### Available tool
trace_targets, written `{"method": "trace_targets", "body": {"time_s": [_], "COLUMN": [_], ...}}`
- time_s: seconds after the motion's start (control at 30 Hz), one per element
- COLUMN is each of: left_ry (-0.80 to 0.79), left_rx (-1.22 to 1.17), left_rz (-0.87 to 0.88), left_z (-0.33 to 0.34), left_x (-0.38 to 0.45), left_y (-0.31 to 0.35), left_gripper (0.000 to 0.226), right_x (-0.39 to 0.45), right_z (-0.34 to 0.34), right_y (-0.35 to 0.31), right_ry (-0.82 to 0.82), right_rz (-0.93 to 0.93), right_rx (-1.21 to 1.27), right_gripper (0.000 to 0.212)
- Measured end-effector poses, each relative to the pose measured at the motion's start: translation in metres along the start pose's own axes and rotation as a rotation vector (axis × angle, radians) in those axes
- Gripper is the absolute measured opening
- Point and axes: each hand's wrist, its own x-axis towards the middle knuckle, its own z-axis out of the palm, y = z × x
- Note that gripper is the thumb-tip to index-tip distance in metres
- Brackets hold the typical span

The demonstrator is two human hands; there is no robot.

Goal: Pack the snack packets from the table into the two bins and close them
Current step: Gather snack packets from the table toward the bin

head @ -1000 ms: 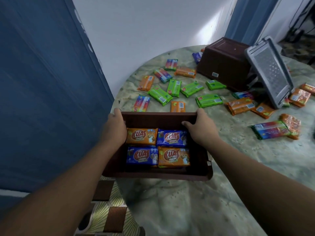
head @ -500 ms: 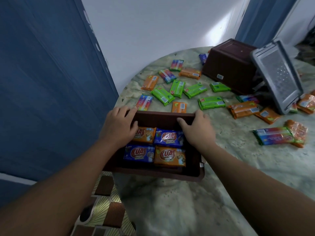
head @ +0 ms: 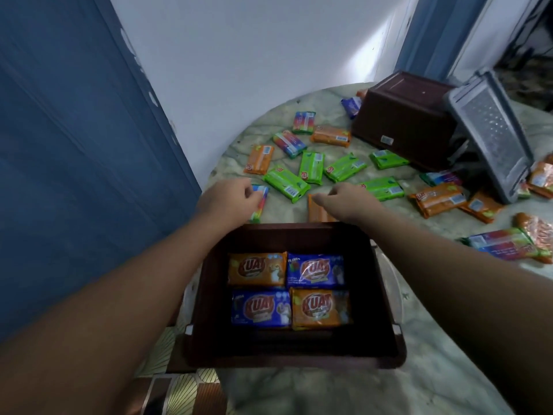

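Left hand (head: 229, 199) reaching past the far rim of the open bin (head: 206, 295), fingers curled onto a rainbow packet (head: 259, 202) lying flat on the bench (head: 419, 339); pinched or merely touched, cannot tell. Right hand (head: 348, 199) just beyond the same rim, thumb and fingers loosely curled over an orange packet (head: 317, 206), contact unclear, nothing lifted. Nearest of all, the bin itself, brown, upright at the bench's near edge, its near left corner overhanging, with four packets flat on its floor in two rows: orange (head: 256, 268) and blue (head: 315, 271) behind, blue (head: 261, 308) and orange (head: 320, 308) in front. Beyond the hands, loose on the bench, a cluster of green packets (head: 285, 183), then more orange and rainbow ones farther back. To the right, an orange pair (head: 438, 199), and a long rainbow packet (head: 502, 244) beside a crinkled orange one at the frame edge. Farther off, a second brown bin (head: 404, 124) tipped on its side, a grey perforated lid (head: 493, 136) leaning against it, tilted. At the back, a white wall (head: 269, 55); on the left, a blue door (head: 74, 145).
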Motion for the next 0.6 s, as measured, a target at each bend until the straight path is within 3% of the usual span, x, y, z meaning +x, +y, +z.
{"method": "trace_targets", "body": {"time_s": [0.1, 0.2, 0.4, 0.47, 0.6], "left_ry": [-0.166, -0.304, -0.371, -0.365, -0.351], "left_rx": [0.072, 0.192, 0.225, 0.218, 0.236], "left_rz": [0.007, 0.028, -0.156, -0.195, -0.206], "left_z": [0.003, 0.018, 0.058, 0.069, 0.075], "left_x": [0.034, 0.055, 0.07, 0.068, 0.068], "left_y": [0.003, 0.003, 0.0, -0.002, -0.003], "left_gripper": [0.028, 0.039, 0.099, 0.104, 0.092], "right_x": [0.027, 0.039, 0.061, 0.066, 0.064], "right_z": [0.003, 0.014, 0.04, 0.044, 0.052], "right_y": [-0.012, -0.019, -0.019, -0.019, -0.018], "right_ry": [-0.099, -0.17, -0.191, -0.174, -0.113], "right_rz": [0.067, 0.159, 0.254, 0.25, 0.269], "right_rx": [-0.099, -0.167, -0.2, -0.207, -0.232], "right_gripper": [0.061, 0.076, 0.122, 0.119, 0.105]}}
